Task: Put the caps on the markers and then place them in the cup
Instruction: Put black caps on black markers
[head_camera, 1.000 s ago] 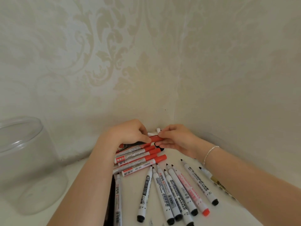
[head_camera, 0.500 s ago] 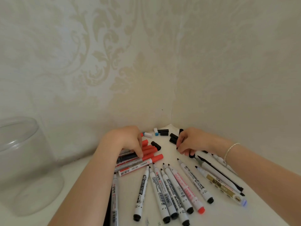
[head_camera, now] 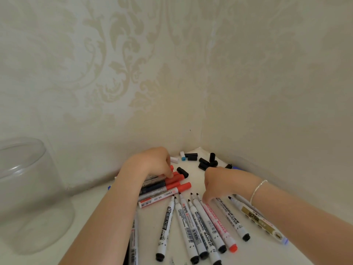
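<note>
Because the uncapped markers (head_camera: 198,224) fanned on the table (head_camera: 267,251) are light, stiff and smooth, they likely roll easily; mid-barrel is the safest hold. The right hand (head_camera: 219,183) reaches fingers-down onto their tips, grip unclear. The left hand (head_camera: 152,163) presses the capped red markers (head_camera: 172,185). Loose caps (head_camera: 207,163) lie near the corner; the clear cup (head_camera: 28,196) stands well left.

Two walls (head_camera: 114,73) are filling the top of the picture and meeting in a corner near the middle. Cream wallpaper with big pale leaf swirls (head_camera: 122,44) is covering them. A white table (head_camera: 267,253) is sitting low in the picture. A thin silver bracelet (head_camera: 257,189) is shining at the lower right.
</note>
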Action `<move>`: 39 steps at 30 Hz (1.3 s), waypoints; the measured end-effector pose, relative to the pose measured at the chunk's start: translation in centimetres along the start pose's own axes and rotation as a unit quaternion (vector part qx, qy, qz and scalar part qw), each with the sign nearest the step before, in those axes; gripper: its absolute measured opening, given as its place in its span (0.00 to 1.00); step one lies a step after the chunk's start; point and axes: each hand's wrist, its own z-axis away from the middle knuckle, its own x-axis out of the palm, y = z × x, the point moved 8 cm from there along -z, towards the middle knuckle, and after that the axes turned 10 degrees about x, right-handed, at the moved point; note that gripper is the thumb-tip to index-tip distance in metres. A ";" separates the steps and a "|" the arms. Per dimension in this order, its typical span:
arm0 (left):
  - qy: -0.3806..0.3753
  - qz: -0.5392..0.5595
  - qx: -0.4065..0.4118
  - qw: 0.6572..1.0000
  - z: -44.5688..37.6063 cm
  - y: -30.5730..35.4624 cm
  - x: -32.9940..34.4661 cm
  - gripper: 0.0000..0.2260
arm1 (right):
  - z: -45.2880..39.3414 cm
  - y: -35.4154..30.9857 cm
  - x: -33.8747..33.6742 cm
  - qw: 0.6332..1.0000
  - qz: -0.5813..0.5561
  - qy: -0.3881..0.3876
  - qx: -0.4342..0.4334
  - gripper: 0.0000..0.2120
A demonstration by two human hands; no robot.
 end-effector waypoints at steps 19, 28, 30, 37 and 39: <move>0.013 0.240 0.109 0.965 0.4 2.8 -0.8 0.23 | -0.6 1.9 -7.0 0.860 -0.504 0.056 -0.063 0.06; 0.278 0.499 0.022 0.821 1.4 -0.3 -4.9 0.08 | -4.6 -0.1 -6.6 0.886 -0.442 0.136 -0.042 0.08; 0.307 0.517 0.009 0.799 1.8 -1.1 -5.6 0.08 | -6.0 -1.6 -5.0 0.931 -0.338 0.129 -0.046 0.09; 0.324 0.514 0.048 0.793 2.4 -1.2 -6.7 0.13 | -8.1 -4.2 -2.9 0.972 -0.197 0.121 -0.046 0.13; 0.322 0.515 0.054 0.793 2.5 -1.1 -6.8 0.12 | -8.1 -3.8 -3.2 0.973 -0.200 0.110 -0.045 0.11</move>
